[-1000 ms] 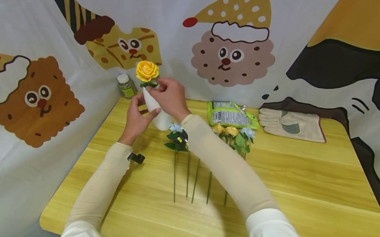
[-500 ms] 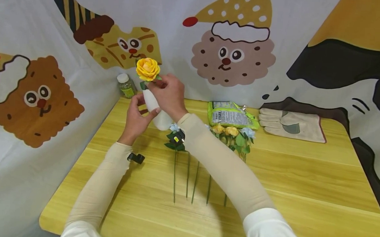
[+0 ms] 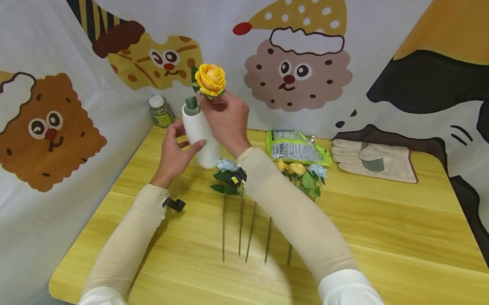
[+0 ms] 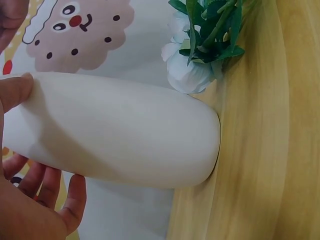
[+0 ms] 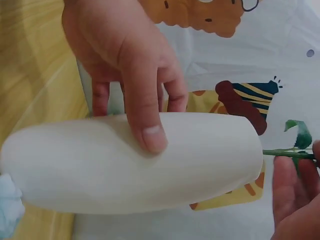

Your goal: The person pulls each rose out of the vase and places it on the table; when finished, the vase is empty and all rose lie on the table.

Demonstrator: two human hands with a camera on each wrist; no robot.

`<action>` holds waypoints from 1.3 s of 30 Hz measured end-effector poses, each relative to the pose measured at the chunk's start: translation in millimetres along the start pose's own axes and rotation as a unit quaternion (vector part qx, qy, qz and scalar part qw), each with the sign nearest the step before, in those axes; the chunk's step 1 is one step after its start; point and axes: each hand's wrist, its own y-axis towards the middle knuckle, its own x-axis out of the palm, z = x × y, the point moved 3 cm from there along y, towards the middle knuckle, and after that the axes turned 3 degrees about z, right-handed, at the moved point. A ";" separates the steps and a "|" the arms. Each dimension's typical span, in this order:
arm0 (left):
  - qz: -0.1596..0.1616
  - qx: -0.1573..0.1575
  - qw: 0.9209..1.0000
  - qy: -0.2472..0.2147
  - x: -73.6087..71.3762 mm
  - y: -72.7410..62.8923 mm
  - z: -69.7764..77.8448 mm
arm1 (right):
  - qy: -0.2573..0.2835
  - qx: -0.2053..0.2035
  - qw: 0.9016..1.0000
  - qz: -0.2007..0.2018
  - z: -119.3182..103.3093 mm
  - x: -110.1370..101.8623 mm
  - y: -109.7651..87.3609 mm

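A white vase (image 3: 205, 143) stands upright on the wooden table, and my left hand (image 3: 179, 151) grips its side, with the thumb (image 4: 17, 92) on one side and the fingers on the other. Above its mouth is a yellow artificial rose (image 3: 210, 80). My right hand (image 3: 228, 119) pinches the green stem (image 5: 280, 152) just below the bloom. In the right wrist view that stem runs into the vase mouth; its lower end is hidden inside. A pale blue artificial flower (image 4: 187, 72) lies close beside the vase base.
More artificial flowers, with yellow blooms (image 3: 296, 169) and another blue bloom (image 3: 318, 171), lie in a row, their stems toward me. At the back are a green packet (image 3: 296, 148), work gloves (image 3: 374, 160) and a white-capped jar (image 3: 161, 112). A printed cloth (image 3: 231, 13) hangs behind.
My right hand has drawn the yellow rose upward and a little to the right, so leaves and the vase mouth now show. The left hand keeps its grip on the vase.
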 end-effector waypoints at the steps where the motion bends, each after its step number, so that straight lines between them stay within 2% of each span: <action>1: -0.001 0.001 1.000 -0.002 0.2 0.2 -0.3 | 0.007 -0.006 1.000 0.006 -0.5 -1.6 -0.2; 10: 0.001 0.012 1.000 -0.006 1.5 1.4 0.8 | 0.075 -0.066 0.993 0.060 -6.2 -18.0 2.5; 13: 0.003 0.009 1.000 -0.006 1.7 1.5 0.2 | 0.112 -0.079 0.987 0.085 -10.0 -24.8 4.4; 22: 0.004 0.008 1.000 -0.010 2.4 2.2 -1.6 | 0.198 -0.081 0.966 0.147 -13.8 -52.2 7.7; 25: 0.004 0.009 1.000 -0.007 1.8 2.0 -0.3 | 0.217 -0.095 0.957 0.168 -11.5 -62.5 8.2; 29: 0.004 0.008 1.000 -0.006 0.9 2.1 0.0 | 0.221 -0.108 0.951 0.190 -6.5 -76.4 6.4; 33: 0.005 0.008 1.000 -0.009 0.3 2.0 -2.2 | 0.250 -0.097 0.940 0.212 -1.8 -91.2 3.7; 36: 0.004 0.010 1.000 -0.011 0.1 1.5 -3.8 | 0.277 -0.073 0.929 0.235 0.9 -103.3 0.8; 39: 0.004 0.010 1.000 -0.011 -0.1 0.7 -4.1 | 0.276 -0.061 0.926 0.249 4.0 -114.9 -3.7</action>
